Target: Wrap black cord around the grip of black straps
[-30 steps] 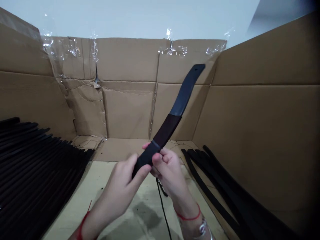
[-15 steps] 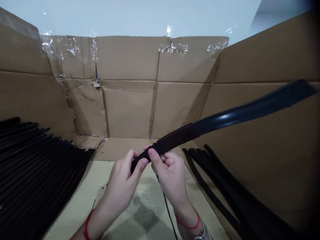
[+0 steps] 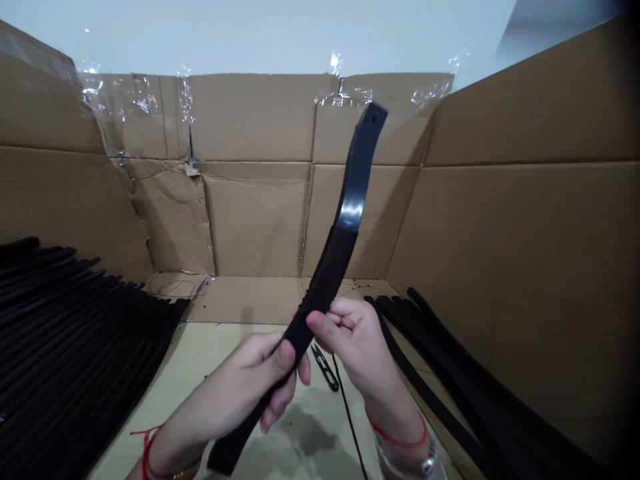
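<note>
Fingers (image 3: 284,357) of the left hand (image 3: 250,373) and right hand (image 3: 355,340) pinch a dark strap (image 3: 334,263) whose glossy end (image 3: 358,173) bears a dark spot (image 3: 374,119).

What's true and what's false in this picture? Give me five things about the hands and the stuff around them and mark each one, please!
1. The left hand and right hand both touch the dark strip. True.
2. A cutting tool is in the right hand. False: the small snips lie on the tabletop.
3. Each wrist has a red string around it. True.
4. The dark strip's shiny end points down. False: it points up, in front of the cardboard wall.
5. A pile of dark strips lies on the left. True.
</note>
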Tool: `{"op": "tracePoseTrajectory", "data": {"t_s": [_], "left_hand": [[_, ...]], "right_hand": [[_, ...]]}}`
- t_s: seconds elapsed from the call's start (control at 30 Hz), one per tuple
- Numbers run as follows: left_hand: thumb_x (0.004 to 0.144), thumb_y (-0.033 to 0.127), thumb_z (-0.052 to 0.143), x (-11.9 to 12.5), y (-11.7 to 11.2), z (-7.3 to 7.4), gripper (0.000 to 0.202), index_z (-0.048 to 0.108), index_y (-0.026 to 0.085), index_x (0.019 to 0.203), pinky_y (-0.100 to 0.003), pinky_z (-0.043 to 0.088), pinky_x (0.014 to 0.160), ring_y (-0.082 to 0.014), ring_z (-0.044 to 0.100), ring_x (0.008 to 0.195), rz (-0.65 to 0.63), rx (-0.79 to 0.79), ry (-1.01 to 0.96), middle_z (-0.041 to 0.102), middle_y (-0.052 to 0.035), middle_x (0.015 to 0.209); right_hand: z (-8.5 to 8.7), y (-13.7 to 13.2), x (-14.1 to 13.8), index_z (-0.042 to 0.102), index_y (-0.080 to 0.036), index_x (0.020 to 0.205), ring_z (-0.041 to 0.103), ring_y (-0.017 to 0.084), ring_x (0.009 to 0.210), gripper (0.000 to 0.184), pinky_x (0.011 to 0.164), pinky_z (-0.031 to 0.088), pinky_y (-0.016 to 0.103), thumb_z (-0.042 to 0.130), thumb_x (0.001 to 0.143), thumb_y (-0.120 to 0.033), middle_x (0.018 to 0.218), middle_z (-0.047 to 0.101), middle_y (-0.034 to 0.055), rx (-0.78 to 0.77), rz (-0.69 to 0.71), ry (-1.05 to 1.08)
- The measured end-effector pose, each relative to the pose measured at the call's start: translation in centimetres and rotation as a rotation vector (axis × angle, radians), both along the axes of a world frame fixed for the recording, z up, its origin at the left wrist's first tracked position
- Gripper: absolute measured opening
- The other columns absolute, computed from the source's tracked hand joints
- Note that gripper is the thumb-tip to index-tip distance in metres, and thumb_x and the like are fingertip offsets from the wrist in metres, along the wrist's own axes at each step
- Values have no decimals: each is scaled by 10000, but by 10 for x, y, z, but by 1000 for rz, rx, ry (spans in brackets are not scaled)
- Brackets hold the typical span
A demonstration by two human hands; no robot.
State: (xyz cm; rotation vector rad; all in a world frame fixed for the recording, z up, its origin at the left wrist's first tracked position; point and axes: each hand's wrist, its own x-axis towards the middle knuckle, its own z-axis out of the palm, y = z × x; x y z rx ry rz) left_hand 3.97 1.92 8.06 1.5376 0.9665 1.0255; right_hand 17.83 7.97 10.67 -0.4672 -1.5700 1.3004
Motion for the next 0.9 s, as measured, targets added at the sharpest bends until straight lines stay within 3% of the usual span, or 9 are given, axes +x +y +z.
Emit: {"op": "tracePoseTrajectory", "data": {"t_s": [0.13,0.27,0.43,0.53,0.6,0.67,0.73,0.83,0.9], "left_hand": [[928,598,438,-1,4,-1,475,480,160,749,-195,268,490,-88,389,507,459,214,157,450,18,561],[866,743,363,0,5,-1,588,470,169,791,-200,227,435,-78,304,433,115,89,41,385,53,511],[928,551,484,3,2,1,404,482,161,822,-201,243,517,-94,348,592,390,221,107,426,16,665],[942,586,403,2,3,0,441,432,172,796,-196,199,467,-80,248,526,62,-11,-99,302,48,614],[943,613,358,1,5,-2,471,436,170,803,-195,224,466,-79,266,515,-39,-57,-159,311,47,609],[950,597,366,1,6,-4,468,464,162,808,-200,276,508,-91,345,561,166,96,-78,393,20,641],[949,585,394,2,7,-5,463,479,160,788,-201,287,512,-96,372,571,392,191,-4,425,11,640],[943,651,286,3,9,-5,559,513,154,824,-200,263,421,-85,317,438,179,-60,-107,385,39,534],[947,655,233,5,11,-5,594,529,145,878,-207,311,418,-93,360,414,73,-117,-156,427,31,519]], "right_hand": [[-1,0,-1,674,-124,764,223,55,441,429,401,156,217,729,734,-548,511,393,-51,-9,-126,59],[-2,2,3,710,-126,970,204,38,423,477,399,137,205,761,712,-525,555,456,-39,-91,139,12],[-2,1,0,720,-136,947,262,55,440,446,395,196,201,756,719,-517,551,458,-33,-73,-25,94],[-2,0,-2,719,-133,871,258,41,410,398,380,201,191,774,708,-493,528,450,-40,-69,95,40],[-2,0,-4,698,-138,793,379,65,458,324,409,295,196,796,703,-433,593,535,-2,-15,-63,89],[-4,2,-6,688,-145,810,413,80,485,299,432,334,205,780,727,-417,601,535,-4,-3,-160,145],[-5,7,-5,698,-143,880,298,57,422,345,391,258,197,742,758,-462,518,410,-57,-50,-15,129],[-6,10,-3,707,-119,857,164,36,395,401,371,146,193,721,762,-509,466,250,-103,-68,187,52],[-5,7,-4,693,-116,804,219,42,410,364,375,170,198,733,762,-475,485,332,-76,-14,30,62]]}}
